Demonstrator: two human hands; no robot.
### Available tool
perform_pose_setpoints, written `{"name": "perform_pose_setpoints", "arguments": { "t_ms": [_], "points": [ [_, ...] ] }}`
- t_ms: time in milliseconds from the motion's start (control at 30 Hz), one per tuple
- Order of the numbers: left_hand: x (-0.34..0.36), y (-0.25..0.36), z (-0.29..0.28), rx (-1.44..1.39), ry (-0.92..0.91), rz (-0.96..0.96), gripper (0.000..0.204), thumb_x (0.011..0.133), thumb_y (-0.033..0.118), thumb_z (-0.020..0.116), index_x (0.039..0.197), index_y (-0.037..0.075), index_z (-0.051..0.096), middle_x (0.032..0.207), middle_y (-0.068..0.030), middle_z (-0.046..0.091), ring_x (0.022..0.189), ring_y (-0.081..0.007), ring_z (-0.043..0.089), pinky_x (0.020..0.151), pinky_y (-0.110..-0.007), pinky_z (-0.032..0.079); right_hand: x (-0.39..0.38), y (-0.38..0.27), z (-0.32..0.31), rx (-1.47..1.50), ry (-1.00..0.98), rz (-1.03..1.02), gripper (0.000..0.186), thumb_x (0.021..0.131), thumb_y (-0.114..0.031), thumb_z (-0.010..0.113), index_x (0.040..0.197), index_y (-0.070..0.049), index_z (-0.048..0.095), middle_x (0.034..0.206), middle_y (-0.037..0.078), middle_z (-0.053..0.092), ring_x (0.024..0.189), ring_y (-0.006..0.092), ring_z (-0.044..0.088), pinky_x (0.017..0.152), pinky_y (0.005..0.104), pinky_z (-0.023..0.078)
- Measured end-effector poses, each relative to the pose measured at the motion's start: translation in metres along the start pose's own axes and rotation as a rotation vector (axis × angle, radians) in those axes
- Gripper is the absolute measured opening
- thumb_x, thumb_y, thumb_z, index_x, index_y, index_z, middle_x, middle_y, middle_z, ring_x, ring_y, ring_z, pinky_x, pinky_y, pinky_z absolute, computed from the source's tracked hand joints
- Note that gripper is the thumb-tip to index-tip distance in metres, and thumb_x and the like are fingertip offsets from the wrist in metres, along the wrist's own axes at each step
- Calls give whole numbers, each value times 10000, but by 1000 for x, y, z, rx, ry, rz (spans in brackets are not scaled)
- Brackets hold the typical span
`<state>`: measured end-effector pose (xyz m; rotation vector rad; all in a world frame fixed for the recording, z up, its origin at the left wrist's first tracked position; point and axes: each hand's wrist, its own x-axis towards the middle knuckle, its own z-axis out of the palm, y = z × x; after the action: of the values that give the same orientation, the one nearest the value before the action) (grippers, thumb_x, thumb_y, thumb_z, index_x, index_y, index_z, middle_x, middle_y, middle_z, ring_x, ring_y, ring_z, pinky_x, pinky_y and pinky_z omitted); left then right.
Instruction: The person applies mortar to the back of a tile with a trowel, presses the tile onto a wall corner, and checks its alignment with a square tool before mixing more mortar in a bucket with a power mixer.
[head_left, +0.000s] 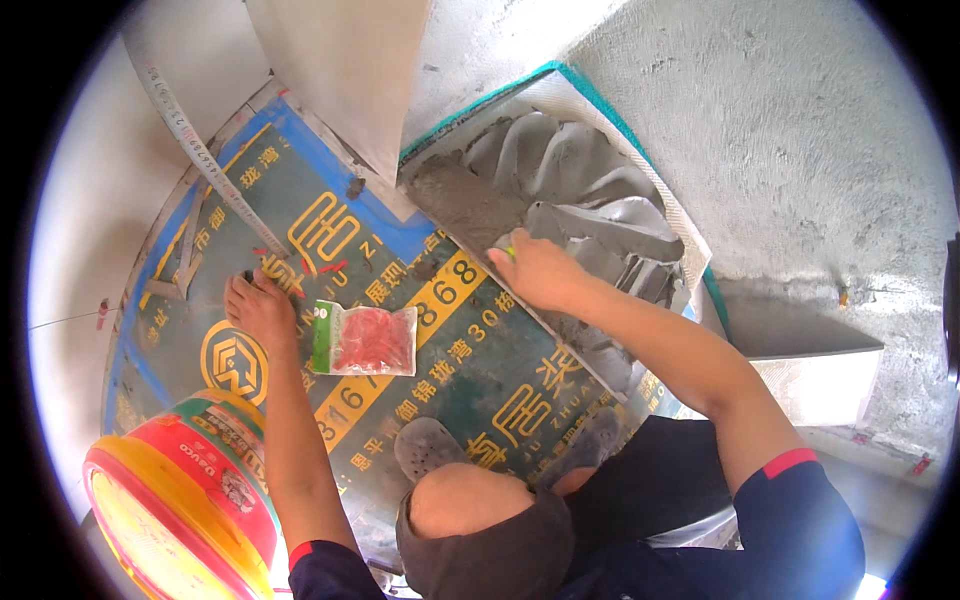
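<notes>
My right hand is closed round a yellow-green handle, which looks like a trowel's; the blade cannot be told clearly from the mortar. Thick grey mortar lies in curved ridges over a large tile, with a flatter smear at its left. My left hand rests on the printed floor sheet, its fingers apart and bent downward, with nothing visible in them. Close to it are small red pieces and the end of a tape measure. A clear bag of red pieces lies to its right.
A red, yellow and green bucket lies at the lower left. Teal edging runs behind the tile, before a rough grey wall. A tile panel stands at the back. My shoes are on the sheet.
</notes>
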<state>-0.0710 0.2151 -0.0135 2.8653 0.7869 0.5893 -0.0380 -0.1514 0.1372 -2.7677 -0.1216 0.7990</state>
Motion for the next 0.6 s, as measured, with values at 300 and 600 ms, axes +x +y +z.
{"name": "perform_pose_setpoints", "arguments": {
  "t_ms": [300, 600],
  "points": [
    [-2, -2, 4, 17, -19, -46, 364, 925, 327, 458, 1071, 0, 525, 1177, -170, 527, 1126, -327, 466, 959, -439, 331, -83, 56, -71, 282, -641, 22, 577, 935, -528, 326, 1076, -7, 528, 785, 171, 573, 754, 340, 566, 731, 399, 465],
    [-3, -5, 7, 52, 38, -11, 377, 929, 341, 446, 1101, 12, 513, 1181, -150, 532, 1141, -318, 460, 970, -429, 328, -72, 187, -122, -808, -339, -215, 470, 869, -532, 481, 1040, -94, 496, 776, 125, 586, 635, 308, 614, 571, 416, 508]
  ]
}}
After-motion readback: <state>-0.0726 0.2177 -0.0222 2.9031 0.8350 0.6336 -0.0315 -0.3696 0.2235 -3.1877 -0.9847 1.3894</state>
